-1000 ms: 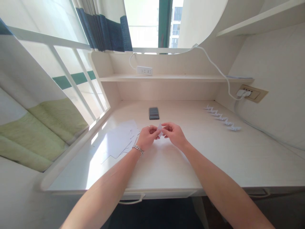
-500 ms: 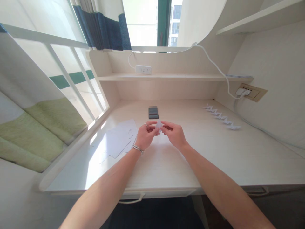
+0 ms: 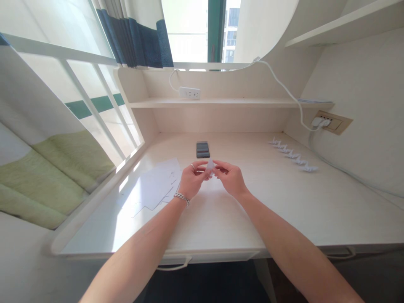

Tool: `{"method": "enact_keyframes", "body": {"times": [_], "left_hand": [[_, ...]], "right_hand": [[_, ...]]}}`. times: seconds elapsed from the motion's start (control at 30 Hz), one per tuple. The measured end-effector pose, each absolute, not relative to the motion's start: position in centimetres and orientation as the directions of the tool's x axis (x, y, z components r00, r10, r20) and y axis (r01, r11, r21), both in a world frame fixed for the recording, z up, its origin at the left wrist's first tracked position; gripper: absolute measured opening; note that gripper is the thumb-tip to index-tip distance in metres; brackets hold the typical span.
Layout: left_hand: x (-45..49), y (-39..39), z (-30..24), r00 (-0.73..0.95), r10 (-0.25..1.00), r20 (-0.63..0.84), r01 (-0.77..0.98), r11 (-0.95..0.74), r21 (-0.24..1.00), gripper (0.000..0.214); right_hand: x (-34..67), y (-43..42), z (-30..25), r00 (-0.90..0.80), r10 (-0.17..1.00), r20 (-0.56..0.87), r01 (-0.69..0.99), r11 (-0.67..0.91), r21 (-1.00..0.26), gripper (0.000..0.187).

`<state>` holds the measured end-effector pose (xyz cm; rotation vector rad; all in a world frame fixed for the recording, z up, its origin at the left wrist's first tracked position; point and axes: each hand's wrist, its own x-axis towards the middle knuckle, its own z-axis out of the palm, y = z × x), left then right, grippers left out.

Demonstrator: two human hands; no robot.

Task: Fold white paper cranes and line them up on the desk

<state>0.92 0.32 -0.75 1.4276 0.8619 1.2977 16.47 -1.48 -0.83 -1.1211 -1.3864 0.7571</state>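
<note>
A small folded piece of white paper [image 3: 211,164], pointed at the top, is held just above the desk between both hands. My left hand [image 3: 192,179] pinches its left side; a ring and a chain bracelet show on that hand and wrist. My right hand [image 3: 232,177] grips the right side with thumb and forefinger. The fingers cover the paper's lower part. Just beyond the hands a dark phone [image 3: 202,150] lies flat. Several folded white paper cranes [image 3: 293,155] stand in a slanting row at the right.
Loose white sheets [image 3: 154,185] overlap on the desk [image 3: 217,223] left of my hands. A power strip [image 3: 190,93] sits on the back shelf [image 3: 227,102]. White cables run to a wall socket [image 3: 334,122] at the right. Curtains and a railing border the left side.
Both hands stay almost in place, still pinching the folded paper. The whole view has shifted very slightly; nothing on the desk has visibly moved.
</note>
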Motion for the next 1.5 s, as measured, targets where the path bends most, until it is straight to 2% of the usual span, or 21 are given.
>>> {"method": "enact_keyframes", "body": {"times": [0.3,0.9,1.1,1.23,1.33,1.4,1.5], "left_hand": [[0.9,0.38,-0.9,0.166,0.945,0.281,-0.103,-0.267,0.958,0.042],[0.89,0.41,-0.99,0.169,0.945,0.281,-0.102,-0.267,0.958,0.042],[0.92,0.53,-1.11,0.16,0.952,0.26,-0.11,-0.245,0.963,0.043],[0.95,0.49,-1.03,0.132,0.955,0.265,-0.107,-0.253,0.962,0.037],[0.99,0.25,-0.67,0.149,0.957,0.248,-0.084,-0.238,0.968,0.024],[1.0,0.06,-0.41,0.168,0.963,0.213,-0.084,-0.201,0.976,0.016],[0.97,-0.07,-0.25,0.183,0.97,0.16,-0.148,-0.133,0.98,0.018]], "right_hand": [[16.51,-1.29,-1.02,0.121,0.909,0.398,0.199,0.371,-0.907,0.036],[16.37,-1.52,-0.81,0.136,0.917,0.375,0.188,0.348,-0.919,0.035],[16.29,-1.3,-0.98,0.151,0.91,0.386,0.166,0.362,-0.917,0.021],[16.27,-1.1,-1.18,0.091,0.947,0.308,0.107,0.298,-0.948,0.019],[16.3,-1.07,-1.05,0.022,0.973,0.23,0.019,0.229,-0.973,0.019],[16.38,-1.04,-0.88,0.021,0.98,0.197,-0.023,0.198,-0.98,0.017],[16.54,-1.02,-0.56,0.04,0.983,0.179,-0.063,0.181,-0.981,0.012]]}}
